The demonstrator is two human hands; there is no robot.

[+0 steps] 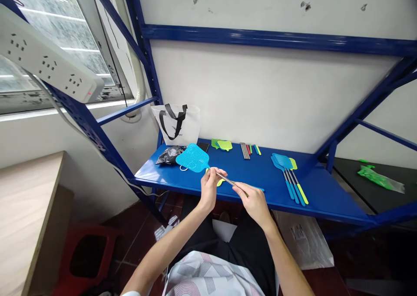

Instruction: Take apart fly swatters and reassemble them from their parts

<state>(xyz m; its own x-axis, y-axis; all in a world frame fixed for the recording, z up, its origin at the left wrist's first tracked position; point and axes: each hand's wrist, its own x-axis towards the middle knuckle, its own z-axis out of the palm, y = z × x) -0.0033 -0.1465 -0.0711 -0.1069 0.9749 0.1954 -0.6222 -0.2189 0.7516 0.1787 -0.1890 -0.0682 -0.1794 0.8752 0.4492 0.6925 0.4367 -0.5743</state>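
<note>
A fly swatter [193,157] with a blue perforated head and a thin metal rod is held above the front edge of the blue shelf. My left hand [209,187] pinches it where the rod meets the head. Further down the rod, my right hand [254,202] is closed around the lower end, hiding most of it. Beneath the hands lies a yellow-green piece [220,182], partly covered. A blue tip [259,188] shows beyond the right hand; I cannot tell what it belongs to. To the right lie several swatters with handles [289,174], blue and yellow-green.
At the back of the blue shelf [250,170] lie loose swatter heads [224,145], metal rods [245,151] and coloured handles [257,150]. A white bag [182,128] stands at left, a black plastic bag [169,155] before it. Blue posts frame the shelf.
</note>
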